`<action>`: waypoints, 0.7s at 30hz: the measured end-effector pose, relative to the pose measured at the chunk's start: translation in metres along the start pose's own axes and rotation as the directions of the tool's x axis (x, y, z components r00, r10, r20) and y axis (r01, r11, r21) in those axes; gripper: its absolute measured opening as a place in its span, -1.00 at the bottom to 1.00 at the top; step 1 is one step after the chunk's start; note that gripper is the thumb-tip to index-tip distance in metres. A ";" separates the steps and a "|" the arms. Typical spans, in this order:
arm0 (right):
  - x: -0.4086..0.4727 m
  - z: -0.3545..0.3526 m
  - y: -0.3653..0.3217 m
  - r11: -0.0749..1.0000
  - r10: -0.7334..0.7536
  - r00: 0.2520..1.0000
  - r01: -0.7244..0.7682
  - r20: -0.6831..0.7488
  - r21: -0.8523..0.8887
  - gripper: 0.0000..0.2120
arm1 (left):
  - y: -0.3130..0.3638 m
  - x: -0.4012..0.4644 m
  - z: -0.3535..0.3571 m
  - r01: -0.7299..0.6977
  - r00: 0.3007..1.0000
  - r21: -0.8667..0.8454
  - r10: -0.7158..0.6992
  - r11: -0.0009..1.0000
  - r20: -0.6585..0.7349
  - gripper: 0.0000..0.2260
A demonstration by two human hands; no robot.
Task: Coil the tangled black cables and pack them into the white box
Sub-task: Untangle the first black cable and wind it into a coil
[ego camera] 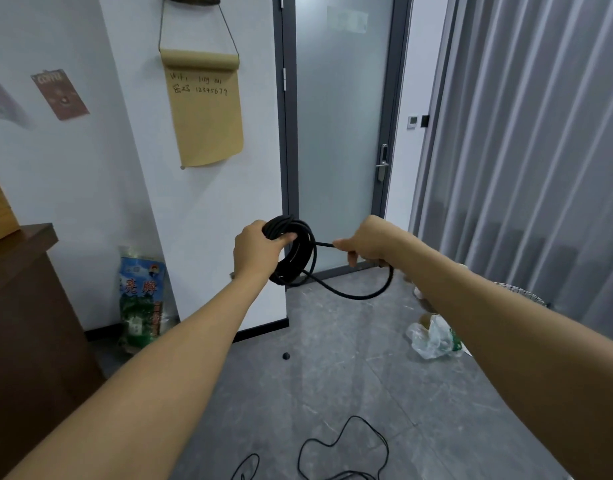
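A thick black cable is wound into a coil [294,252] held up at chest height in front of a glass door. My left hand [255,249] grips the top of the coil. My right hand [362,242] pinches the free strand that leaves the coil; that strand sags in a loop [353,295] below both hands. A thinner black cable [336,445] lies loose and tangled on the grey floor at the bottom of the view. No white box is in view.
A dark wooden cabinet [24,306] stands at the left. A printed bag [140,299] leans on the white wall. A crumpled plastic bag [431,337] lies on the floor at right, near grey curtains [526,150]. A small black doorstop [286,356] sits on the floor.
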State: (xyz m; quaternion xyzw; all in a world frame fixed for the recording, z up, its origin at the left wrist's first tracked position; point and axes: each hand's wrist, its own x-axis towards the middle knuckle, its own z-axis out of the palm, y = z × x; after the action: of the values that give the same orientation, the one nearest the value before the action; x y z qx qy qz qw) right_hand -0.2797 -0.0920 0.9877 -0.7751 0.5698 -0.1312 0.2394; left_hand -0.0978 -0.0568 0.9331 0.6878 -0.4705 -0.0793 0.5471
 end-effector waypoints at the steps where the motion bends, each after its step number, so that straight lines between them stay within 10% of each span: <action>1: 0.000 0.000 -0.002 0.988 -0.014 0.999 0.006 -0.048 -0.153 -0.58 | -0.001 0.001 0.001 0.009 1.000 0.001 -0.009 1.000 -0.001 -0.71; 8: -0.002 0.000 -0.009 0.763 -0.162 0.977 0.036 -0.136 -0.645 -0.69 | 0.003 0.010 0.004 -0.022 0.999 0.085 0.020 0.996 0.028 -0.75; 14: 0.001 -0.015 -0.012 0.999 0.020 0.986 -0.026 0.162 0.035 -0.75 | -0.004 0.014 -0.002 -0.041 0.997 0.217 0.055 0.975 -0.058 -0.74; 21: -0.002 -0.009 -0.010 0.793 -0.116 0.973 -0.031 -0.201 -0.608 -0.90 | -0.005 0.001 0.015 -0.131 0.989 0.380 0.147 0.916 -0.013 -0.75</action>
State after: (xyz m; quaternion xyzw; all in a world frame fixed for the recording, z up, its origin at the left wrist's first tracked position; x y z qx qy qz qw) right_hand -0.2766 -0.0902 1.0010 -0.8032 0.5875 -0.0349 -0.0919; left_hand -0.1036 -0.0680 0.9241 0.7466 -0.5133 0.0659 0.4180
